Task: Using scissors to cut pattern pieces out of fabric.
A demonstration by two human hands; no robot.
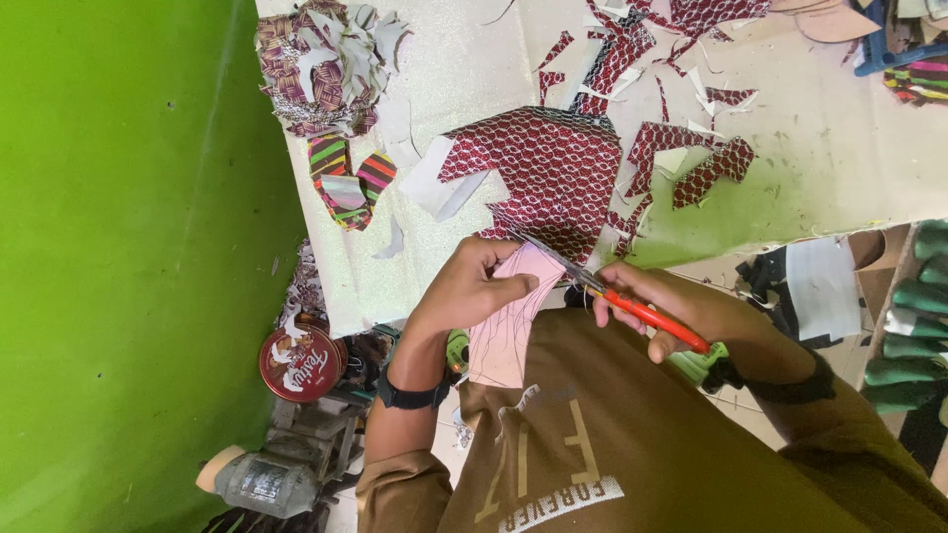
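Observation:
My left hand [472, 288] pinches a pale pink sheet [507, 326] marked with thin lines, holding it at the table's near edge. My right hand [681, 311] grips red-handled scissors [632, 306], whose blades [553, 255] cross the sheet's top edge. Just beyond the blades lies a large piece of maroon patterned fabric [548, 168] with white backing showing at its left. A dark band sits on each wrist.
Maroon offcuts [691, 158] lie scattered on the white table [829, 128]. A heap of patterned scraps [326, 59] and striped pieces [346, 178] sit at left. A green wall [128, 247], a round red tin [299, 362] and a grey motor [262, 482] are below left.

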